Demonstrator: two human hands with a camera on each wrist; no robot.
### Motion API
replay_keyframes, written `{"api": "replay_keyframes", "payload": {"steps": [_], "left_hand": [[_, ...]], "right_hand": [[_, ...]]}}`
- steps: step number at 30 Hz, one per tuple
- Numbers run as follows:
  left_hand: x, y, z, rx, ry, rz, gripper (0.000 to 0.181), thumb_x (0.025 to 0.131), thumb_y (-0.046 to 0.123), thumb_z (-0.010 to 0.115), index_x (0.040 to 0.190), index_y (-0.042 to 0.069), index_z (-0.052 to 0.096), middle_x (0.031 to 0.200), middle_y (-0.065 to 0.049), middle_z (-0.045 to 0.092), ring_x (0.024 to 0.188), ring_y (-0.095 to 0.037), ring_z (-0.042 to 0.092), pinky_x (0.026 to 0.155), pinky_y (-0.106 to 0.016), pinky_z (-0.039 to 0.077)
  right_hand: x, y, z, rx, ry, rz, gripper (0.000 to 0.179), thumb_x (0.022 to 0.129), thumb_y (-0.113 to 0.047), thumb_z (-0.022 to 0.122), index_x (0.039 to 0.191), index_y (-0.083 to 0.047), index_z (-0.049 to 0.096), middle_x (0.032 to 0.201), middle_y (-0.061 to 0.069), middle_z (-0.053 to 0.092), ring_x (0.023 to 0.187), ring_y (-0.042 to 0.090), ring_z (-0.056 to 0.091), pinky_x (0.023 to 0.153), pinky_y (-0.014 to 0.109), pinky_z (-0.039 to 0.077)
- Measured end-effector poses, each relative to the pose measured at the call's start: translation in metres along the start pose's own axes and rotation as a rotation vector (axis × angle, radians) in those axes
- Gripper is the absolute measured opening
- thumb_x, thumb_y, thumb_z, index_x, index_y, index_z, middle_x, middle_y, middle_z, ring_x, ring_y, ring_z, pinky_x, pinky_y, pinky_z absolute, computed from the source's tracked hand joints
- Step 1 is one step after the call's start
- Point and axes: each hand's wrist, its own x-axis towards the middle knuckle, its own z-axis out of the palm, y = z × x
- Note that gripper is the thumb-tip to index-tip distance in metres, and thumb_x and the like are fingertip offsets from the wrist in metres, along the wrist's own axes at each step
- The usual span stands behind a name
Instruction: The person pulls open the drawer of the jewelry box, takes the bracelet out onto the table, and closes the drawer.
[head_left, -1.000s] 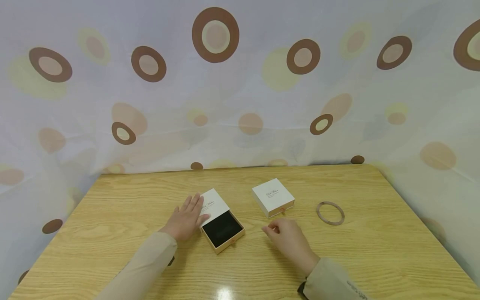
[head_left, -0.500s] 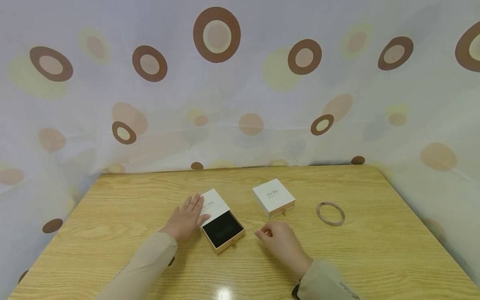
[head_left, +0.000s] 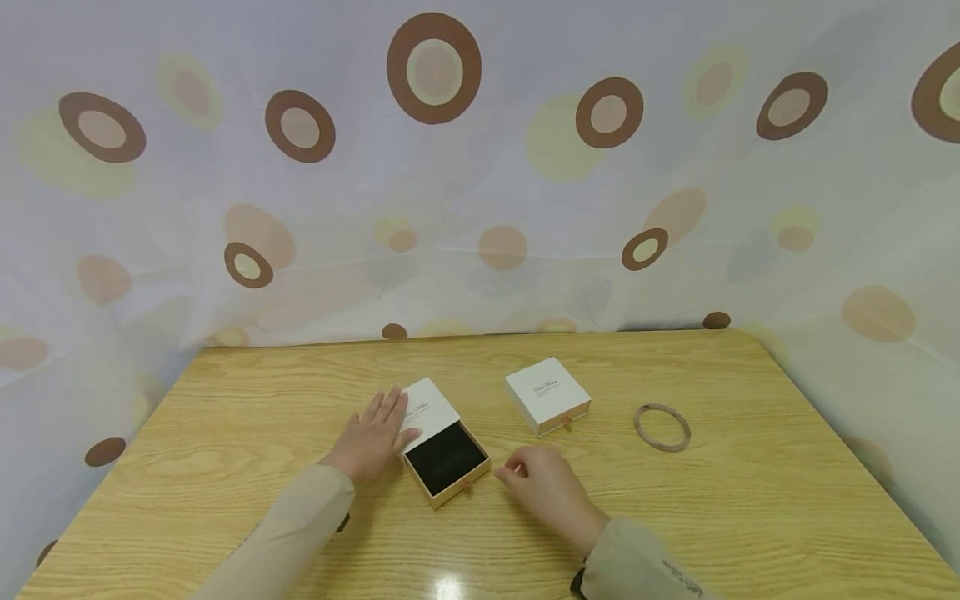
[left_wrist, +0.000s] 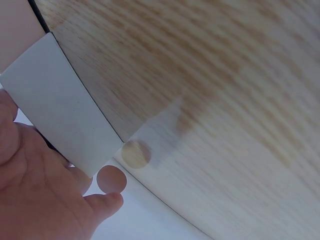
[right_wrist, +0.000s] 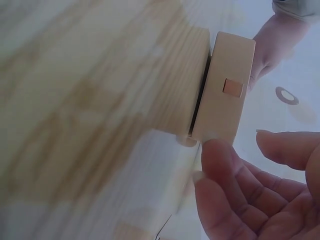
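A white drawer-style gift box with printed lettering stands half pulled out on the table; its white sleeve [head_left: 435, 410] leaves the black-lined drawer [head_left: 445, 458] exposed. My left hand [head_left: 367, 440] rests with extended fingers along the sleeve's left side. In the left wrist view the sleeve's plain white side [left_wrist: 62, 102] lies beside that hand. Just right of the drawer's front is my right hand [head_left: 551, 492], fingers loosely bent and holding nothing. The right wrist view shows its thumb and fingers apart, near the drawer front [right_wrist: 220, 110] with an orange ribbon tab [right_wrist: 232, 87].
A second white gift box [head_left: 547, 392], pushed in, sits behind the right hand. To its right a pinkish-brown bangle [head_left: 672, 447] lies flat on the wooden table [head_left: 262, 400]. A white cloth with circles [head_left: 450, 183] hangs around the table's back and sides.
My right hand has moved left, toward the front of the open drawer. The left hand, both boxes and the bangle have stayed in place.
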Motion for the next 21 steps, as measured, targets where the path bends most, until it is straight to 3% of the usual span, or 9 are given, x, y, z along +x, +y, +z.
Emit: {"api": "replay_keyframes", "payload": {"steps": [15, 21], "left_hand": [[-0.001, 0.002, -0.001, -0.011, -0.001, 0.003, 0.063, 0.106, 0.032, 0.039, 0.151, -0.009, 0.02, 0.159, -0.023, 0.012, 0.145, -0.043, 0.009, 0.108, -0.068, 0.015], [0.0, 0.001, -0.001, -0.01, -0.004, -0.002, 0.064, 0.106, 0.032, 0.04, 0.151, -0.008, 0.019, 0.159, -0.023, 0.012, 0.145, -0.043, 0.009, 0.108, -0.068, 0.014]], "right_hand": [[0.008, -0.007, 0.013, -0.02, -0.093, -0.031, 0.016, 0.089, -0.015, 0.07, 0.085, 0.001, 0.072, 0.077, 0.002, 0.063, 0.065, 0.011, 0.049, 0.058, 0.027, 0.044], [0.01, -0.012, 0.019, 0.016, -0.132, -0.052, 0.016, 0.087, -0.016, 0.072, 0.083, -0.001, 0.075, 0.064, -0.005, 0.056, 0.056, 0.006, 0.045, 0.05, 0.022, 0.038]]}}
